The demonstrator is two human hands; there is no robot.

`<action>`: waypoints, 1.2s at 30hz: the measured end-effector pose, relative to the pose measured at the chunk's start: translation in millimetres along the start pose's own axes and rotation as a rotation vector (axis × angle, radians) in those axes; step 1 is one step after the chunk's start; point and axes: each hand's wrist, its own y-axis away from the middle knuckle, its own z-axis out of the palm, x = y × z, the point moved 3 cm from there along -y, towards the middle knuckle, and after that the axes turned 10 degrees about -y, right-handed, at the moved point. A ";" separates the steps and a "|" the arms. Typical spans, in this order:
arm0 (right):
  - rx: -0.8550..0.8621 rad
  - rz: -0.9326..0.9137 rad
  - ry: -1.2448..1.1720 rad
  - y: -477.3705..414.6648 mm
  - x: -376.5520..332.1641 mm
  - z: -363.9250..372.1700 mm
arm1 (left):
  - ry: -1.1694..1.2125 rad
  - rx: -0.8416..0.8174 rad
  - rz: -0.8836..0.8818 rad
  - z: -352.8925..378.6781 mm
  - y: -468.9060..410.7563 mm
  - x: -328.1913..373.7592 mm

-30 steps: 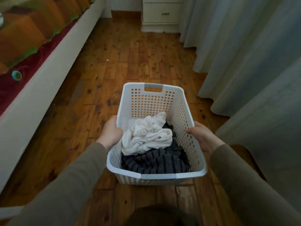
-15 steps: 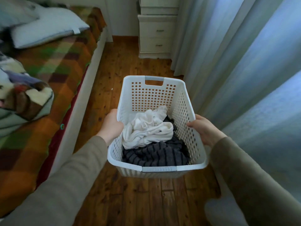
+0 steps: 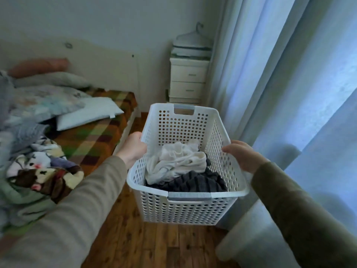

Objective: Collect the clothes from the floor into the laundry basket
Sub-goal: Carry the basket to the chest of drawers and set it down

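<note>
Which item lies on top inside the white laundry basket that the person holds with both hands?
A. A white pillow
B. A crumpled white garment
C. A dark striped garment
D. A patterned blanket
B. The crumpled white garment rests over the dark striped garment inside the laundry basket, which the left hand and right hand grip by its side rims.

Your wood floor [image 3: 154,246] shows bare boards w/ nothing lying on the visible part. Left of it, the bed [image 3: 100,136] w/ plaid cover carries 1 white pillow [image 3: 88,115], a patterned pillow [image 3: 44,101] behind, and a crumpled printed blanket [image 3: 40,171] nearer you.
</note>
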 end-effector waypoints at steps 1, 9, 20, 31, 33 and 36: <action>0.002 -0.016 0.013 3.5 -12.1 0.8 | -0.007 0.010 0.005 -9.5 -0.6 6.9; 0.102 -0.198 0.140 -1.2 -114.2 29.2 | 0.035 0.029 0.073 -96.6 -51.4 40.6; 0.208 -0.224 0.052 -64.7 -188.2 78.5 | 0.007 -0.024 0.184 -167.9 -168.4 61.7; 0.279 -0.248 0.084 -207.5 -255.0 69.3 | -0.002 -0.047 0.258 -154.6 -339.7 104.0; 0.290 -0.244 0.090 -233.4 -269.2 66.2 | 0.005 -0.049 0.268 -151.3 -371.6 114.5; 0.295 -0.258 0.073 -275.4 -292.6 62.0 | 0.035 -0.040 0.282 -146.3 -418.0 127.6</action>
